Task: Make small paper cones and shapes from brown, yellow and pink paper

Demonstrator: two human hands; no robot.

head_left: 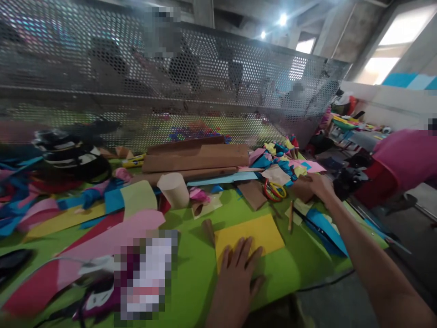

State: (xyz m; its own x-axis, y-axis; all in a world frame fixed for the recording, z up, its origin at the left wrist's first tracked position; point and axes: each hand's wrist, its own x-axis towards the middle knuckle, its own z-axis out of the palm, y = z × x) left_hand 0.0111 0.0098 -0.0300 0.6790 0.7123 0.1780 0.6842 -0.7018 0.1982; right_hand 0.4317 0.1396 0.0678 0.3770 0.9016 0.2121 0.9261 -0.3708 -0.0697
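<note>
The yellow sheet (261, 230) lies on the green table (191, 273), just before the person; clock directions centre on it. The left hand (238, 269), at 7 o'clock, rests on its near part, fingers spread, grasping nothing. The right hand (319, 186), at 2 o'clock, is at the brown piece (302, 191); whether its fingers grip cannot be told. Even, light palm pressure would best steady the sheet.

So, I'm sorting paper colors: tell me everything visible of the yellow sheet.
The yellow sheet looks like plain paper, roughly rectangular, lying askew on the green surface. The left hand rests spread over its near left part, hiding some of it. A brown piece sits by its far left corner.
</note>
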